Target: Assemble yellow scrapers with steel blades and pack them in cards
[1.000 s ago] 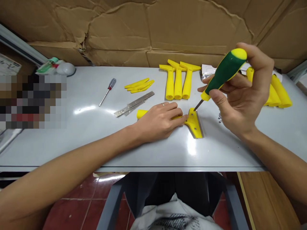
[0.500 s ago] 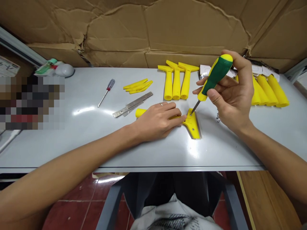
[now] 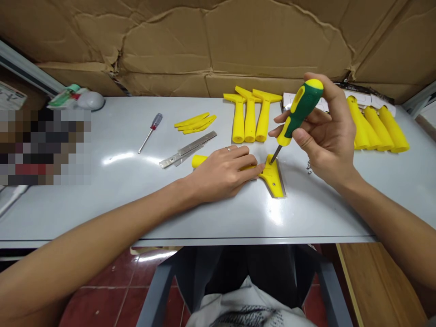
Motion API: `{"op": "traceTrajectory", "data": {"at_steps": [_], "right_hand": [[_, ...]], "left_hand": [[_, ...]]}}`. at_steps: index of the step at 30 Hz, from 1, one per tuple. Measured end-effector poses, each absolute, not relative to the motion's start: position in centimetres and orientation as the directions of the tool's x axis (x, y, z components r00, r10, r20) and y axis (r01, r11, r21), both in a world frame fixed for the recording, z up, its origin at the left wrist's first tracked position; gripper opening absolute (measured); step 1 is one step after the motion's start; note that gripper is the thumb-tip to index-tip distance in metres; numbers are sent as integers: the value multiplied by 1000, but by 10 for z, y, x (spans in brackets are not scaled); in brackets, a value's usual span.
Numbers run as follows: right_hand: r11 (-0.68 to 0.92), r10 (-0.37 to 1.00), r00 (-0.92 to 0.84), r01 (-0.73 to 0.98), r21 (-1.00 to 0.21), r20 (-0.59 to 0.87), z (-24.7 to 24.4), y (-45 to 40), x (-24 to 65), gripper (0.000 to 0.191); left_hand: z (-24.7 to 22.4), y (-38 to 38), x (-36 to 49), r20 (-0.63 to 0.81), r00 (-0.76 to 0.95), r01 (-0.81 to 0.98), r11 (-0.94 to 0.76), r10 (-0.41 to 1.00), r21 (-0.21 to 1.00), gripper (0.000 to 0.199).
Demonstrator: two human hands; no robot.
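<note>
My left hand (image 3: 229, 173) is closed around the handle of a yellow scraper (image 3: 274, 179) lying on the table, its end poking out to the left of my fingers. The scraper's wide head points right, with a thin blade along its edge. In my right hand (image 3: 332, 136) is a green and yellow screwdriver (image 3: 304, 106), held tilted between thumb and fingers. Its tip meets the upper screw spot on the scraper head. Lower on the head a small round hole or screw (image 3: 274, 184) shows; I cannot tell which.
Three yellow scraper handles (image 3: 250, 120) lie behind my hands, several more (image 3: 393, 131) at the right. Thin yellow strips (image 3: 195, 122), metal blades (image 3: 187, 149) and a smaller screwdriver (image 3: 150, 132) lie left. Small screws (image 3: 309, 168) sit by my right hand. Cardboard (image 3: 170, 41) backs the grey table (image 3: 102, 204).
The screwdriver stands slightly more upright, its handle a little further left along with my right hand. My left hand stays in place on the scraper.
</note>
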State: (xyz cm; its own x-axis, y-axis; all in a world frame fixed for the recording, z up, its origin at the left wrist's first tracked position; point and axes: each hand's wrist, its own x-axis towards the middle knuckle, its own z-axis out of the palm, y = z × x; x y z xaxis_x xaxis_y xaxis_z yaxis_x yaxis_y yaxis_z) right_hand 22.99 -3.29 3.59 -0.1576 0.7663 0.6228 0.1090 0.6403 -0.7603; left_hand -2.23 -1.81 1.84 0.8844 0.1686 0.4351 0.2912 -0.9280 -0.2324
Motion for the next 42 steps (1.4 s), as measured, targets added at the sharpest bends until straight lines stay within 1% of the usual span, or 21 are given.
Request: {"op": "traceTrajectory", "data": {"at_steps": [6, 13, 19, 25, 30, 34, 37, 42], "right_hand": [[647, 758, -162, 77, -758, 631, 36, -33, 231, 60], [662, 747, -156, 85, -745, 646, 33, -31, 231, 63], [661, 741, -193, 43, -749, 643, 35, -30, 232, 66], [653, 750, -202, 75, -753, 630, 34, -33, 232, 65], [651, 745, -258, 80, -755, 615, 36, -31, 233, 67], [660, 730, -305, 84, -746, 612, 40, -30, 236, 73], [658, 743, -272, 129, -742, 612, 42, -34, 235, 74], [663, 748, -157, 224, -714, 645, 40, -44, 225, 60]], "left_hand": [[18, -18, -22, 436, 885, 289, -929, 166, -232, 21], [17, -18, -22, 434, 885, 291, -927, 168, -234, 20], [18, -17, -23, 413, 894, 287, -931, 175, -226, 22], [18, -18, -23, 410, 892, 296, -930, 189, -217, 23], [18, -17, -22, 427, 886, 292, -932, 179, -214, 23], [18, -16, -22, 429, 887, 284, -935, 173, -210, 23], [17, -18, -22, 428, 883, 295, -937, 192, -187, 23], [16, -24, -18, 455, 865, 326, -925, 209, -194, 21]]}}
